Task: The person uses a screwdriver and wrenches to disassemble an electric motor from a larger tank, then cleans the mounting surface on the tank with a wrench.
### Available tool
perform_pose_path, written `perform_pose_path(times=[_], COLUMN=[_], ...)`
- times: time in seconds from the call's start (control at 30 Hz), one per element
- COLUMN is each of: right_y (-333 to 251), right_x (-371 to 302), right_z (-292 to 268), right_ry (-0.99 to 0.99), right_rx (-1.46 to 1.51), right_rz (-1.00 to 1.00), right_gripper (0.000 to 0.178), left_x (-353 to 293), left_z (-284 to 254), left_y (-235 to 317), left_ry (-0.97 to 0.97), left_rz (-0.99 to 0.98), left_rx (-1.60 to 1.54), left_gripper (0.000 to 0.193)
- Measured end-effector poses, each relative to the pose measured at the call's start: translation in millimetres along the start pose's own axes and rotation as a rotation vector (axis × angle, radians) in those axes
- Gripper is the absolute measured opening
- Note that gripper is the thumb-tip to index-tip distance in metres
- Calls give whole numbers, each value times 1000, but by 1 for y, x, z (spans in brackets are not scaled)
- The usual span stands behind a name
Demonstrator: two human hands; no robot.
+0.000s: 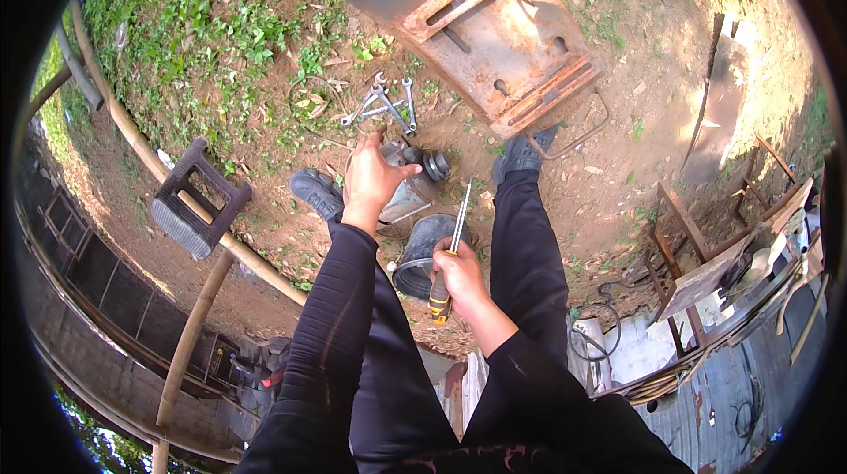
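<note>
My left hand (374, 176) lies over a grey metal machine part (408, 197), its thumb spread from the outstretched fingers. A dark grooved pulley (436, 165) sticks out on that part's right side. In my right hand (461, 274) is a screwdriver (439, 299) with a yellow and black handle. Its long shaft points away from me, with the tip apart from the pulley. A black bucket (413, 276) stands between my legs, partly behind the right hand. Several wrenches (388, 106) lie on the soil just beyond my left hand.
A rusty metal plate frame (516, 63) with slots sits at the far side, by my right shoe (522, 156). To the left are a dark plastic stool (201, 200) and bamboo poles (196, 337). Scrap wood and metal (706, 271) are piled at right.
</note>
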State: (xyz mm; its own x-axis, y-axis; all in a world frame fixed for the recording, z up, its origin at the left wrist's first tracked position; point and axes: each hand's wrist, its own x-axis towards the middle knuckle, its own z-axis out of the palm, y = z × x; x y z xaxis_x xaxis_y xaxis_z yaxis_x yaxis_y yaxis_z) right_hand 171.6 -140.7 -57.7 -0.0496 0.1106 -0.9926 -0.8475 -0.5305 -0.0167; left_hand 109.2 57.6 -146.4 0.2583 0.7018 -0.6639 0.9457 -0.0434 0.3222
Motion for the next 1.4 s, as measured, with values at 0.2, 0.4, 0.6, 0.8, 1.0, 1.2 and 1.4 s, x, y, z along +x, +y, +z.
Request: perform_pose_path(times=[0.2,0.4,0.6,0.8,1.0,1.2,1.4], right_y=[-4,5,4,-6,-19,-31,-37], right_x=[-5,0,3,-2,-6,-10,-10], right_z=[10,8,3,-1,-7,-12,-19], right_ry=[35,22,4,8,7,-15,-1], right_rx=[2,-63,-6,14,100,164,175], right_rz=[60,5,-10,-24,-2,22,3], right_gripper=[6,8,7,6,8,10,11], left_x=[26,83,84,85,86,67,-4], left_z=[-53,-88,-94,-89,-94,-83,-25], left_y=[94,170,187,199,200,221,244], left_ry=[568,454,376,441,288,352,172], left_rz=[342,560,466,488,623,592,613], left_rx=[-265,-30,122,225,466,487,139], left_gripper=[69,47,33,31,34,41,51])
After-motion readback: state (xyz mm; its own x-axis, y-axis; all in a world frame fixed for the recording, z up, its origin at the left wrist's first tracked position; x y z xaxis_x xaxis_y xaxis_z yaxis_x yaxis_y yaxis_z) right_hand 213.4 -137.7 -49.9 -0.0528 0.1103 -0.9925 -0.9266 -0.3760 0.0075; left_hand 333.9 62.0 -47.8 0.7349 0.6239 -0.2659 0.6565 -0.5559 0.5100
